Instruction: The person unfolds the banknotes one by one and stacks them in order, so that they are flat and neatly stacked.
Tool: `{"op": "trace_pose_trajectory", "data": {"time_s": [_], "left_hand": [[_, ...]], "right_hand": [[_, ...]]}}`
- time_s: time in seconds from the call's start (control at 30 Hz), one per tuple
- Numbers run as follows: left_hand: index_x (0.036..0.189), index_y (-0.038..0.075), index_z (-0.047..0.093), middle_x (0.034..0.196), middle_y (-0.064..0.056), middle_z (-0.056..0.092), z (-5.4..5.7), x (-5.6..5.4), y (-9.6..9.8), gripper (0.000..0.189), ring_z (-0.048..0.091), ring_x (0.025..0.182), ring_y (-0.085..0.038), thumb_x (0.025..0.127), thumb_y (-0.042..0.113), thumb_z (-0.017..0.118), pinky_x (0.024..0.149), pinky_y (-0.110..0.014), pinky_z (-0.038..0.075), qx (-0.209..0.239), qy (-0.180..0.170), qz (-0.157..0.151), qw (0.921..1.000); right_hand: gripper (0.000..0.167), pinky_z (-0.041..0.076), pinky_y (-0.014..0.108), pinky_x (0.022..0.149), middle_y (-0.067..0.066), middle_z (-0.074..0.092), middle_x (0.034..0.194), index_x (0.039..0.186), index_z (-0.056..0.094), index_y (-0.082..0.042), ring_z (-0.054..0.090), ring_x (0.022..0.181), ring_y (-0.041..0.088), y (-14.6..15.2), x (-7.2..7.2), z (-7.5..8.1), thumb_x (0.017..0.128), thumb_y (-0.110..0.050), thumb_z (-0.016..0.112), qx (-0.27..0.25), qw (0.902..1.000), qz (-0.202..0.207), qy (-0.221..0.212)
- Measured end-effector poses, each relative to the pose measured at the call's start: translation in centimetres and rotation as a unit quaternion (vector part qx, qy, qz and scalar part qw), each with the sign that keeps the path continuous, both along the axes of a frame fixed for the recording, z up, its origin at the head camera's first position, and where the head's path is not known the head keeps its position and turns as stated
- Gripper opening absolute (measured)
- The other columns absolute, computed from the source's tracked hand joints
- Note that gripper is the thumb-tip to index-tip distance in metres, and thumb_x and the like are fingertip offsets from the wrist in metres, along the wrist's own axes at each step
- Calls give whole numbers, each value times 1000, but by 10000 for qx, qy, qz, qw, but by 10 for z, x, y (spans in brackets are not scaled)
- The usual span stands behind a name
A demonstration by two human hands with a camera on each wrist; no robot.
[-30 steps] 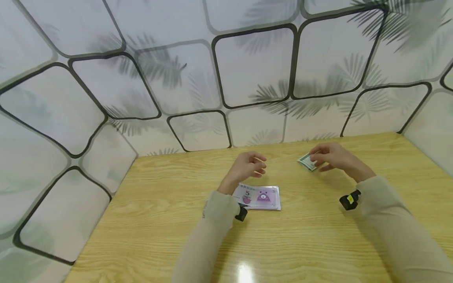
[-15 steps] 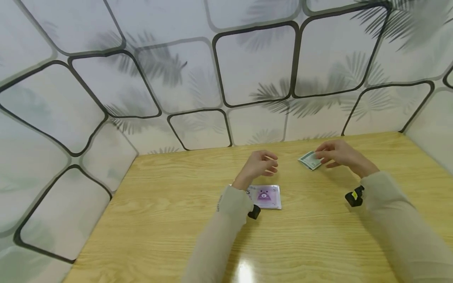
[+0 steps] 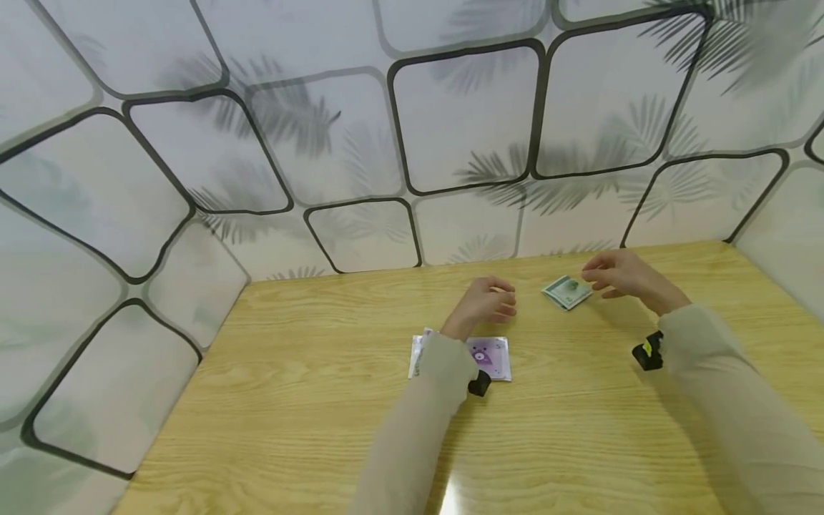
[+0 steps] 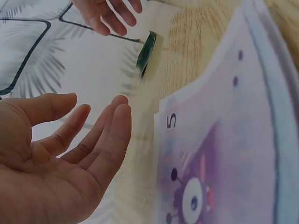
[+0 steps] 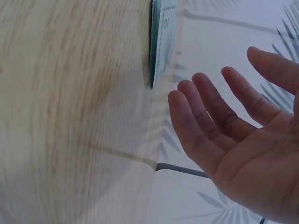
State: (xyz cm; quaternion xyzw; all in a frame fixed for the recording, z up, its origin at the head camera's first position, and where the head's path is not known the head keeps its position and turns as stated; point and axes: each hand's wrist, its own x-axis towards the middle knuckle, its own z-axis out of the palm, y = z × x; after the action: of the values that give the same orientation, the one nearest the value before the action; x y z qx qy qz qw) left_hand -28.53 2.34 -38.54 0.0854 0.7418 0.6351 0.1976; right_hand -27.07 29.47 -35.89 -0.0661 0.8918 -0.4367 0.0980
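A stack of purple play banknotes [image 3: 492, 357], marked 5 with a cartoon monster, lies on the table, partly hidden under my left sleeve in the head view. My left hand [image 3: 486, 302] hovers just beyond that stack, fingers loosely bent and holding nothing; the left wrist view shows its palm beside the purple banknotes [image 4: 196, 154]. Farther back and to the right lies a small green stack of play banknotes [image 3: 567, 292] with a 2 on it. Right of it is my right hand [image 3: 623, 274], relaxed, its fingertips apart from the green banknotes [image 5: 163, 42] in the right wrist view.
The light wooden table [image 3: 290, 415] meets a wall [image 3: 470, 129] with leaf and rounded-square patterns along its back edge. Side walls stand at left and right. Black wrist cameras [image 3: 647, 352] hang at both cuffs.
My left hand has moved right across the purple banknotes. The right hand has drawn back to the right, off the green banknotes, which now show whole.
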Motion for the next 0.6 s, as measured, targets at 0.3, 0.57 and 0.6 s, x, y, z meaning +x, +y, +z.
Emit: {"op": "trace_pose_trajectory", "data": {"time_s": [0.3, 0.57, 0.6], "left_hand": [[126, -9, 61, 118, -23, 68, -2, -3, 14, 29, 69, 106, -35, 99, 1, 59, 87, -35, 60, -62, -31, 69, 10000], [129, -7, 60, 120, -20, 67, -5, -4, 25, 29, 69, 107, -33, 102, 3, 58, 86, -35, 60, -111, -147, 104, 9998], [130, -6, 60, 120, -20, 67, -5, -4, 26, 30, 69, 107, -33, 102, 3, 58, 87, -35, 60, -98, -176, 117, 9997]], "right_hand": [[48, 57, 50, 90, 44, 41, 137, 135, 41, 21, 50, 120, 56, 0, -8, -5, 108, -17, 50, 40, 9999, -93, -88], [47, 55, 51, 91, 46, 38, 140, 135, 40, 21, 46, 122, 57, -1, -13, -9, 108, -16, 49, 41, 9996, -141, -227], [47, 56, 49, 89, 45, 38, 140, 135, 40, 21, 47, 122, 56, -1, -14, -9, 108, -16, 49, 60, 9996, -157, -223]]}}
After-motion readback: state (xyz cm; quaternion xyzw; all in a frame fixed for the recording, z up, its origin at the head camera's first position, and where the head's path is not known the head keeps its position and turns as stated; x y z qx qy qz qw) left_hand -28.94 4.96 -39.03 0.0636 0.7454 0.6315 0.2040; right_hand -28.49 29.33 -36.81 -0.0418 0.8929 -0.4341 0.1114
